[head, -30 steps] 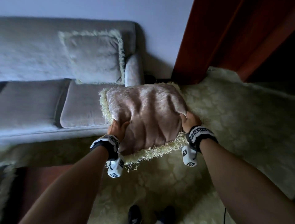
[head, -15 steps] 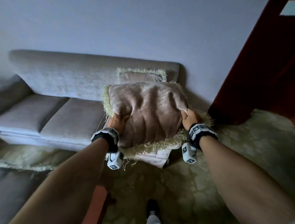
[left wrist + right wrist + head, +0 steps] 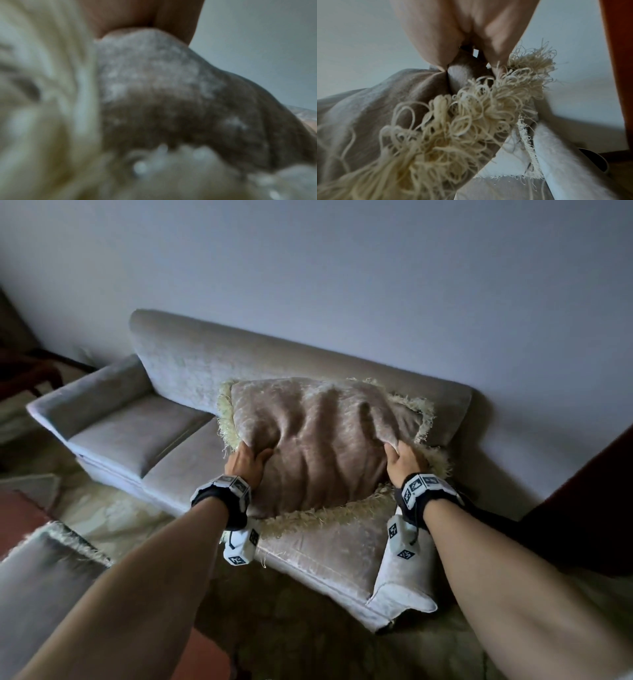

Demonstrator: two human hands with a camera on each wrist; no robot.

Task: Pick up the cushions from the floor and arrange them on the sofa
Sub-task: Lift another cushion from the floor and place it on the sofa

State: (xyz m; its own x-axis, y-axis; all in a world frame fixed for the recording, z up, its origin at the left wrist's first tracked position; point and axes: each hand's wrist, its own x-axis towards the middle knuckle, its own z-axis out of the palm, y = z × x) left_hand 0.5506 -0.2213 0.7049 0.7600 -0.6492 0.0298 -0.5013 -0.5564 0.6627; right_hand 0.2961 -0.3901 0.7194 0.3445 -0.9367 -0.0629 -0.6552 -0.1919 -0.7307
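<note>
I see bare seat on the sofa [image 3: 144,436] at centre left, free to reach. At centre right the cushion [image 3: 322,440] fills the seat; the armrest [image 3: 404,580] blocks the lower right.

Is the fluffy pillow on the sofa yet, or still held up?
Held: both hands, left hand and right hand, grip the cushion above the sofa seat.

— What stands behind it all?
— A plain pale grey-blue wall [image 3: 342,268], dimly lit.
— And the floor?
— A cream patterned carpet [image 3: 113,508], with reddish-brown bare floor [image 3: 20,515] at the left edge.
— To the right?
— A dark red-brown wooden panel [image 3: 589,491], seen orange-red in the right wrist view [image 3: 618,54].
</note>
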